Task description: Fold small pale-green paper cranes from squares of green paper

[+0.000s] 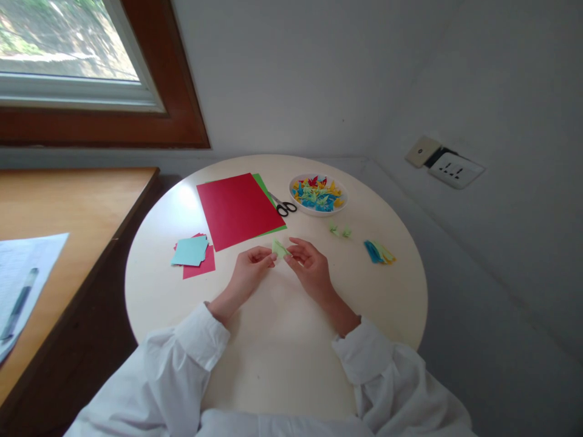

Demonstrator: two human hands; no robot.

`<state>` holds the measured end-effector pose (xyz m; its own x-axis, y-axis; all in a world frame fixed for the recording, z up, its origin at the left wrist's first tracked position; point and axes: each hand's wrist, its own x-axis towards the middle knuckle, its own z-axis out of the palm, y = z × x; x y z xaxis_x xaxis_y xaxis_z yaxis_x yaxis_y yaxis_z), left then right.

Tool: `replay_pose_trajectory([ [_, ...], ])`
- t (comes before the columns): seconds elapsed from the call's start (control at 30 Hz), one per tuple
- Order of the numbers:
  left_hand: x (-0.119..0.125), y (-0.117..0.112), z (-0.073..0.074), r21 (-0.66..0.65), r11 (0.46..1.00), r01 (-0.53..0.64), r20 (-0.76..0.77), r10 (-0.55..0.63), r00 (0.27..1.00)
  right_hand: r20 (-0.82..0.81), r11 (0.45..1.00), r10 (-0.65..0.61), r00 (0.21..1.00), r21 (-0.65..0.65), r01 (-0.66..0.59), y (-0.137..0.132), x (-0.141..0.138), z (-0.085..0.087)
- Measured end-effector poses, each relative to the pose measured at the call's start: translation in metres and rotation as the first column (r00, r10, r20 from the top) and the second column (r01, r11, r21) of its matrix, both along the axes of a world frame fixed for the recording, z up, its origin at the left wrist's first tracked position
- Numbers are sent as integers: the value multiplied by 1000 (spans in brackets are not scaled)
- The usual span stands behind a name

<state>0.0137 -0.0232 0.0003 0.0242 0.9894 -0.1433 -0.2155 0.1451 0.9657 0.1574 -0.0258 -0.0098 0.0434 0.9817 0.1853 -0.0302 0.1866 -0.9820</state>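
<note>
Both my hands meet over the middle of a round cream table [273, 358]. Between them is a small light green folded paper piece [278, 247]. My left hand [249, 269] pinches its left side with closed fingertips. My right hand [310, 265] pinches its right side, fingers curled. White sleeves cover both my forearms.
A red sheet [237, 209] lies over a green sheet, with scissors [283, 206] beside it. A white plate [339, 207] holds several colourful folded papers. Small blue and red squares [191, 252] lie left; tiny green pieces [339, 230] and a blue-yellow stack [379, 252] lie right. A wooden desk [68, 206] stands left.
</note>
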Motion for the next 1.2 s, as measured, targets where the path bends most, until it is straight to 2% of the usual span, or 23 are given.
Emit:
replay_pose_trajectory([
  [0.3, 1, 0, 3, -44, 999, 6, 76, -3, 997, 16, 1000, -25, 1000, 9, 24, 0, -1, -2],
  [0.6, -1, -1, 1, -82, 996, 44, 156, -31, 987, 168, 993, -65, 984, 105, 48, -2, 1, -5],
  [1.2, 0, -2, 4, -75, 995, 64, 177, -50, 983, 228, 983, -120, 966, 165, 83, -2, 1, -2],
])
